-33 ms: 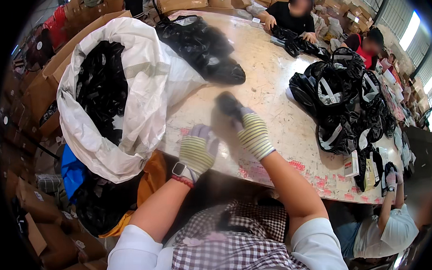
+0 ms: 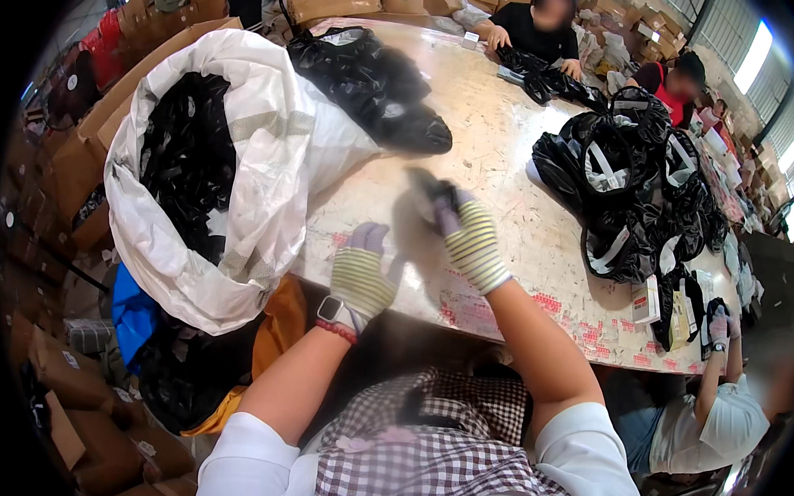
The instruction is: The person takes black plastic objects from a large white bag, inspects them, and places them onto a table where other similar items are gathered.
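My right hand (image 2: 474, 244), in a yellow-striped glove, is closed round a small dark object (image 2: 428, 189) just above the table (image 2: 513, 226). Blur over that spot hides what kind of thing it is. To its left, my left hand (image 2: 360, 273), gloved alike, hovers at the table's near edge with fingers stretched out and nothing seen in it. A large white woven sack (image 2: 273, 154) stands left of it, its mouth open towards me and black plastic bags (image 2: 184, 159) inside. More black plastic bags (image 2: 360, 78) lie behind the sack on the table.
A heap of opened black bags (image 2: 609, 169) with pale labels fills the table's right side, beside a small white box (image 2: 645, 301). Co-workers handle bags at the far side and right. Cardboard boxes (image 2: 97, 430) crowd the floor at left, near a blue and orange sack (image 2: 274, 331).
My right hand has shifted slightly right and down with the dark object, which now looks more tilted. My left fingers have moved up a little. The sack and bags stay put.
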`<action>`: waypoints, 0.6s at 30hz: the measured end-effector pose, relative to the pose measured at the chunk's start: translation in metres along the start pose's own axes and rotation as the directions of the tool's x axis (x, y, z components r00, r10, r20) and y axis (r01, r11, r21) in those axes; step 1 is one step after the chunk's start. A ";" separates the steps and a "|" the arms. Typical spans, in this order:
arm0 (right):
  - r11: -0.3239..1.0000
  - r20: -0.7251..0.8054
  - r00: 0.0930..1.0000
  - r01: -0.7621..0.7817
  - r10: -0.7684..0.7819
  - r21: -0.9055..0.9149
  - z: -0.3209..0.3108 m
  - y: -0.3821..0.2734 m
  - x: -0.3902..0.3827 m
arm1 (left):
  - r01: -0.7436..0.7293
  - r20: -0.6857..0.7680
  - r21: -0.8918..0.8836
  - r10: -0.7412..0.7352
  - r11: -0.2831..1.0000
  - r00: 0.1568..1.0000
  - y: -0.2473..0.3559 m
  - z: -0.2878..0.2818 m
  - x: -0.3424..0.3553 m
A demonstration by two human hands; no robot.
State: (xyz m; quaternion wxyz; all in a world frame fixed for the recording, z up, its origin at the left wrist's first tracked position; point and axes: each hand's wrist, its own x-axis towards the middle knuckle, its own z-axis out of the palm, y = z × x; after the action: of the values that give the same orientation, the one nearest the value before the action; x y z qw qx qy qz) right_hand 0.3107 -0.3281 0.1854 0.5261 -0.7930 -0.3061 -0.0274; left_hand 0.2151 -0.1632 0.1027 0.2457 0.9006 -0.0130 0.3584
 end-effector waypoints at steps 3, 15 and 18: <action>0.810 0.062 0.978 -0.199 0.198 0.552 -0.024 0.017 -0.003 | 0.088 -0.009 -0.057 -0.089 0.995 0.996 0.005 -0.002 0.001; 0.979 -0.207 0.978 -0.040 -0.002 -0.199 0.025 0.058 -0.123 | 0.541 0.425 -0.411 -0.371 0.734 0.826 0.038 0.009 0.019; 0.898 -0.119 0.979 0.099 -0.165 -0.428 0.009 0.012 -0.134 | 0.469 0.208 -0.421 -0.421 0.776 0.883 0.074 -0.001 0.011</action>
State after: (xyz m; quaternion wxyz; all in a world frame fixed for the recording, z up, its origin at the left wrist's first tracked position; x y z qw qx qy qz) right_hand 0.2053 -0.3845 0.1223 0.3620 -0.8604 -0.3051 -0.1890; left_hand 0.2082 -0.2260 0.1425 0.5283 0.8107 0.1032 0.2303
